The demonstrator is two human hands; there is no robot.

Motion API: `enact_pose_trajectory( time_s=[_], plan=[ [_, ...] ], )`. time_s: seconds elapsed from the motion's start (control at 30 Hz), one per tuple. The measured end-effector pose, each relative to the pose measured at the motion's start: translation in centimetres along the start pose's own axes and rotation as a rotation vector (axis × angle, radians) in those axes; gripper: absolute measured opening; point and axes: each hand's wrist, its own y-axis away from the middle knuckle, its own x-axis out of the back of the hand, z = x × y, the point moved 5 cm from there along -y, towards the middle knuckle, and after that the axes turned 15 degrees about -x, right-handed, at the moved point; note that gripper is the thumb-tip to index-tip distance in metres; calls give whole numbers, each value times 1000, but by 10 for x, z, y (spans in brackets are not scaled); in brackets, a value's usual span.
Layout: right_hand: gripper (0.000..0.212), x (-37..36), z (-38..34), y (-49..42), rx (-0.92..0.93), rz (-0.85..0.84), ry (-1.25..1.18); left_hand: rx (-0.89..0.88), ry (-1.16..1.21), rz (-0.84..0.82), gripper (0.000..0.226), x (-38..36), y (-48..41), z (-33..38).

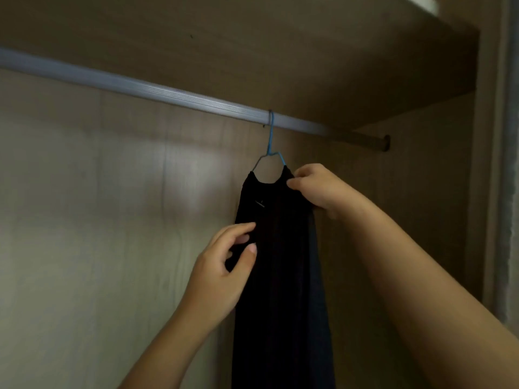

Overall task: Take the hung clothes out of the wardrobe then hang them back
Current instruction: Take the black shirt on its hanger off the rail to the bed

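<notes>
A black garment [280, 276] hangs on a thin blue wire hanger [270, 147], whose hook sits over the silver wardrobe rail [140, 89]. My left hand [224, 268] pinches the garment's left edge between thumb and fingers, about a third of the way down. My right hand [317, 189] grips the garment's right shoulder, just below the hanger's neck. The cloth covers the hanger's arms, and the garment's lower end runs out of view at the bottom.
The rail runs from upper left down to its end socket [386, 143] on the right side panel. A wooden shelf [252, 37] lies just above the rail. The pale back panel [98, 206] is behind, and a door frame [502, 164] stands at the right.
</notes>
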Motion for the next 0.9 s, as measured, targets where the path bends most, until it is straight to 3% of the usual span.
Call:
enact_pose_trajectory(
  time_s=[0.1,0.2,0.5,0.73,0.9],
  plan=[
    [30,-1,9,-14,-64,125,60,33,-59,41,23,15,4,-3],
    [29,-5,18,-21,-70,196,19,52,-110,60,23,29,6,-3],
    [16,-4,19,-13,167,358,-27,8,-336,71,29,65,9,7],
    [10,-38,67,8,343,284,-68,-74,-727,111,36,121,24,11],
    [13,-83,105,19,314,87,-141,51,-1003,85,43,168,45,19]
  ],
)
